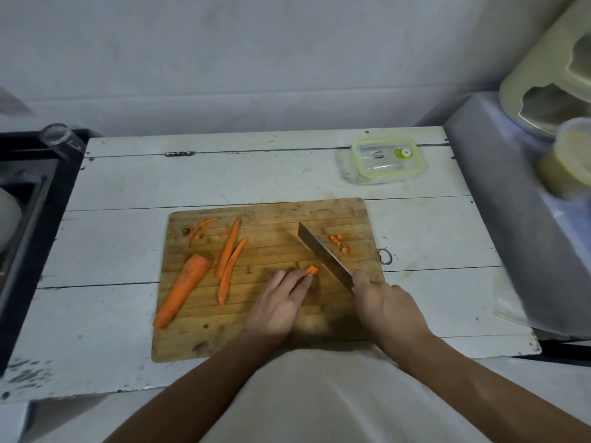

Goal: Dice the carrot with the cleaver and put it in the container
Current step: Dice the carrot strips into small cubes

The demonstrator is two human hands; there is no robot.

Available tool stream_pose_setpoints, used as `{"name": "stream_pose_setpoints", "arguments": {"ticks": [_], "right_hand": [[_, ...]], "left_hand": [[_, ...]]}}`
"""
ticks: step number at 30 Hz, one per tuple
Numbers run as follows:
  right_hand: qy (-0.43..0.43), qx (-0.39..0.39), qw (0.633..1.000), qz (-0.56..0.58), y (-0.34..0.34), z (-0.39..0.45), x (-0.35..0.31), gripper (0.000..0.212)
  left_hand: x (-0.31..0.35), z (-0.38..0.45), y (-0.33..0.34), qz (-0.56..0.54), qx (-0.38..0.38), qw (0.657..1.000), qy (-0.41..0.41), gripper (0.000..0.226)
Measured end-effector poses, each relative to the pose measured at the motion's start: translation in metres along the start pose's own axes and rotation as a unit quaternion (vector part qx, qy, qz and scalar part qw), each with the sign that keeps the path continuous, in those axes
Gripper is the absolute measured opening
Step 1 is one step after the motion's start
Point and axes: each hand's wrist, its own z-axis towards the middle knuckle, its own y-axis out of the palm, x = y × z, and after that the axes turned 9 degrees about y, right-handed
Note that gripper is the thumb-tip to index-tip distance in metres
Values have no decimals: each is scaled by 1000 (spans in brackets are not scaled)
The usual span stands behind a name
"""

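The cleaver point(323, 254) handle is hidden inside the right hand point(385, 302). Most of the carrot strips point(311, 270) lies covered under the left hand point(278, 302) fingers. The far-right cream appliance point(543, 75) is cut by the edge and blurred.

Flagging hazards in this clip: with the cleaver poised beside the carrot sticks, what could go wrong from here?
1. The left hand pins the short carrot sticks with its fingertips close to the cleaver; a drifting cut could nick them.
2. The diced bits lie loose near the cutting board edge and could get knocked off.
3. The container sits apart with its lid on, so transferring dice will likely need a free hand, risking spills.
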Motion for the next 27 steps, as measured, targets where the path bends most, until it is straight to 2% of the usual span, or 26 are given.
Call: {"name": "stream_pose_setpoints", "arguments": {"ticks": [5,11,18,24,27], "right_hand": [[-42,-51,998,20,4,-1,-9,38],[-14,-28,998,47,6,0,-6,27],[-31,-37,999,20,-6,-12,-2,20],[-39,-66,996,35,-5,-13,-7,42],[-47,-42,998,27,1,-1,-17,44]], "left_hand": [[1,0,-2,-3,-32,999,-5,54],[-1,0,1,-8,-45,999,-22,61],[0,0,0,3,-16,1000,4,48],[-1,2,1,14,-4,1000,22,46],[-2,3,1,20,-3,999,28,49]]}}
